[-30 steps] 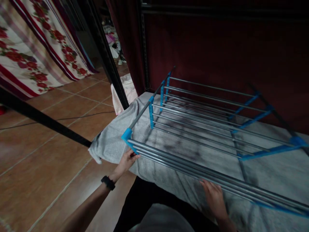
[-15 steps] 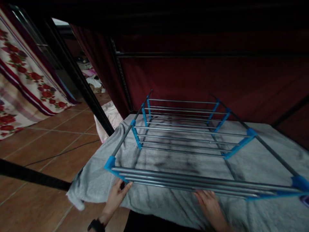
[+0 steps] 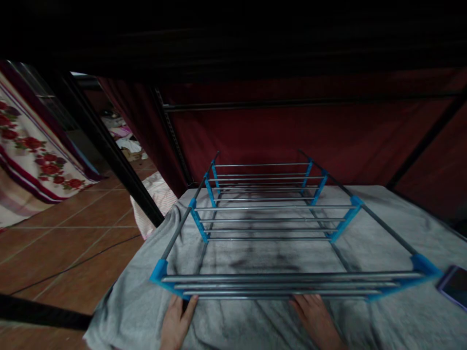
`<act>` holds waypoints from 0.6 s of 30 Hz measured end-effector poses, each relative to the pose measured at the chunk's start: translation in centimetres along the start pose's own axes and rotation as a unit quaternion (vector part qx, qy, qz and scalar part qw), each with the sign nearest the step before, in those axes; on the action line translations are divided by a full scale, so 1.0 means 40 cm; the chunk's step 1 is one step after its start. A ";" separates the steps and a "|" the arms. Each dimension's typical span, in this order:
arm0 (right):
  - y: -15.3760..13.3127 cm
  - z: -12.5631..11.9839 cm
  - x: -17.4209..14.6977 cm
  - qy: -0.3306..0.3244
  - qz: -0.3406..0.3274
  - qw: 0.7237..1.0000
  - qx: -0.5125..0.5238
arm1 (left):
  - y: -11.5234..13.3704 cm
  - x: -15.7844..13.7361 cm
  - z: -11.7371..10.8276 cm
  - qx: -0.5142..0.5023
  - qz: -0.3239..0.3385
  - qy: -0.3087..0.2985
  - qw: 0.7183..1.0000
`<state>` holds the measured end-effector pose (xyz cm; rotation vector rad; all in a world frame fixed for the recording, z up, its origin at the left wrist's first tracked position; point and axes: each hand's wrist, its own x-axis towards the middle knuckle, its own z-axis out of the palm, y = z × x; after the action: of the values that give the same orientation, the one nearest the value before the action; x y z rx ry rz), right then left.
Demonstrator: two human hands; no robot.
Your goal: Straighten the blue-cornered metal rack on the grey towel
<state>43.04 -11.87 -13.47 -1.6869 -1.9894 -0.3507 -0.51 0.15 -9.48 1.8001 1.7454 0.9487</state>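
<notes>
A shoe rack of grey metal tubes and blue plastic brackets lies on its side on a grey blanket, its near shelf facing me. My left hand grips the near shelf's lower left end; its thumb lies by the blue bracket and some fingertips are hidden behind the tubes. Along the same lowest tube, right of the middle, my right hand has its fingers closed at the bar, with their tips tucked out of sight. The other blue corner bracket is at the near right, apart from both hands.
A phone lies on the blanket at the right. Black metal posts frame the bed on the left, and a dark red curtain hangs behind. On the tiled floor runs a thin cable. A floral cloth hangs farther left.
The view has tilted up and turned right, so the rack looks straighter and more of the phone shows. Both hands stay at the rack's near lower tube.
</notes>
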 end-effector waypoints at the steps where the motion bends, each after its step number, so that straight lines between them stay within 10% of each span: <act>1: 0.000 0.003 0.000 0.010 -0.004 1.000 -0.005 | 0.000 0.000 0.001 0.000 0.000 0.004 1.000; 18: -0.016 0.003 0.032 -0.067 0.051 0.996 0.001 | 0.001 0.012 0.012 -0.012 -0.009 -0.006 1.000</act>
<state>42.25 -10.85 -12.81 -1.8458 -1.9856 -0.2032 -0.17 0.68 -9.68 1.7689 1.7322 0.9469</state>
